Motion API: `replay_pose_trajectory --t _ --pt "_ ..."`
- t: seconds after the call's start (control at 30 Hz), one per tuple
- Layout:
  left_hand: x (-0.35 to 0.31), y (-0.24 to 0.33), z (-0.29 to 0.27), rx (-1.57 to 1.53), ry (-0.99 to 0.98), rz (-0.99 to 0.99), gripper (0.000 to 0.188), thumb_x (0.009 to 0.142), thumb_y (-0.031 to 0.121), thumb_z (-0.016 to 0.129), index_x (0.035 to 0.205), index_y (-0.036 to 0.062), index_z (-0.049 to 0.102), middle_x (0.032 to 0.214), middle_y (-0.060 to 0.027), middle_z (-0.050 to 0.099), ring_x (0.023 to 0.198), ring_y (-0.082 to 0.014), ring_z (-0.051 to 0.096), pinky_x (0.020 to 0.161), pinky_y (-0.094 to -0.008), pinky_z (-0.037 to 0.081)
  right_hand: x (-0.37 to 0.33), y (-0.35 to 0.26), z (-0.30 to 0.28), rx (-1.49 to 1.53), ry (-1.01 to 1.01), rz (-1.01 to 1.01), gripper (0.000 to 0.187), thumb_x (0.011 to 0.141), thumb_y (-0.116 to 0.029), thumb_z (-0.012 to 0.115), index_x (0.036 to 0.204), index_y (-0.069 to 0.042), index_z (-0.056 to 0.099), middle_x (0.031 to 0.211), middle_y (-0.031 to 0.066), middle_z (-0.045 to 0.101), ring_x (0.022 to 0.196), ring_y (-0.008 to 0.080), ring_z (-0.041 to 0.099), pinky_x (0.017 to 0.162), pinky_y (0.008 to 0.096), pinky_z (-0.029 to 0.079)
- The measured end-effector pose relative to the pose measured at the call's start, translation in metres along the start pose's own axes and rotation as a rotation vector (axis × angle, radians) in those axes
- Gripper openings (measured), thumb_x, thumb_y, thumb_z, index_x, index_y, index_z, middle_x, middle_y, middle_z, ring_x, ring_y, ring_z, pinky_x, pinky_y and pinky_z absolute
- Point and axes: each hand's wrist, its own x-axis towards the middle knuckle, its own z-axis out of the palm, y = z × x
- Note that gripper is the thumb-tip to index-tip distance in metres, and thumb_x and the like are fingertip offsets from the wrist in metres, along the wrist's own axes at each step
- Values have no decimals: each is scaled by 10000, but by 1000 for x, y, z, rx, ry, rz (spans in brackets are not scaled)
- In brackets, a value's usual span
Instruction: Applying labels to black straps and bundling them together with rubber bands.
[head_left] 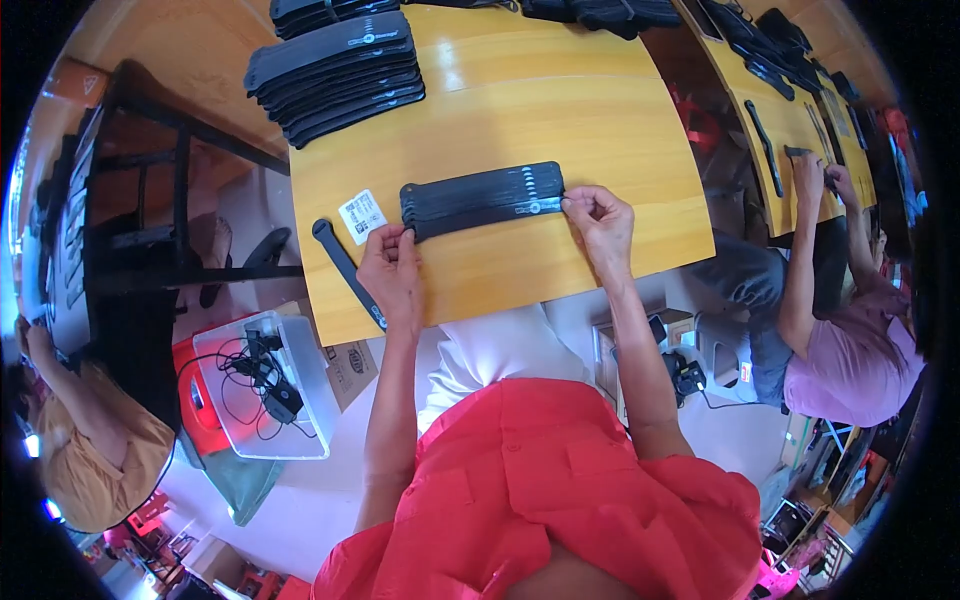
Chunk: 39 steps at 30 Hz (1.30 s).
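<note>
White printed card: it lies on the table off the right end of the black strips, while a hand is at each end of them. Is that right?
Not quite: the white printed card lies off the left end of the black strips, as the head view shows. The left hand and right hand are at their ends.

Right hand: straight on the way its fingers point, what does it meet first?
The right hand would likely meet the stack of black straps first; it seems to grip that stack's right end.
</note>
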Motion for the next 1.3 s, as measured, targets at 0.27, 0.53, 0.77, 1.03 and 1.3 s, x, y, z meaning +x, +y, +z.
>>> replay_pose_trajectory --t 0.27,0.53,0.77,1.03,1.3 --pt "2 5 1 29 6 -17 64 836 30 607 879 -12 587 708 -15 579 564 -50 512 499 -187 433 1 6 -2 19 5 -8 49 796 8 638 843 -4 630 591 -28 544 442 16 407 385 173 292" --pt "4 0 1 30 -2 -1 57 839 30 606 868 -11 580 699 -13 571 545 -49 503 483 -185 422 1 3 0 8 9 0 54 790 0 653 842 3 637 587 -22 552 437 23 420 380 179 303" --pt "3 0 2 7 5 -22 54 835 30 610 859 -9 582 693 -10 572 540 -48 499 479 -181 419 3 11 -2 -27 30 -29 57 786 5 654 838 13 635 583 -16 550 435 25 426 373 180 301" --pt "4 -2 2 -4 7 -20 55 836 32 611 862 -7 581 677 0 562 535 -43 490 477 -178 414 3 13 -1 -72 32 -53 53 781 17 651 830 21 630 586 -11 553 435 29 426 373 185 299" --pt "5 -2 2 -6 -6 -9 60 840 42 612 861 -6 582 664 -3 560 529 -40 489 472 -173 411 4 6 -1 -109 47 -20 63 753 -3 669 809 18 647 601 0 577 490 33 460 443 193 358"
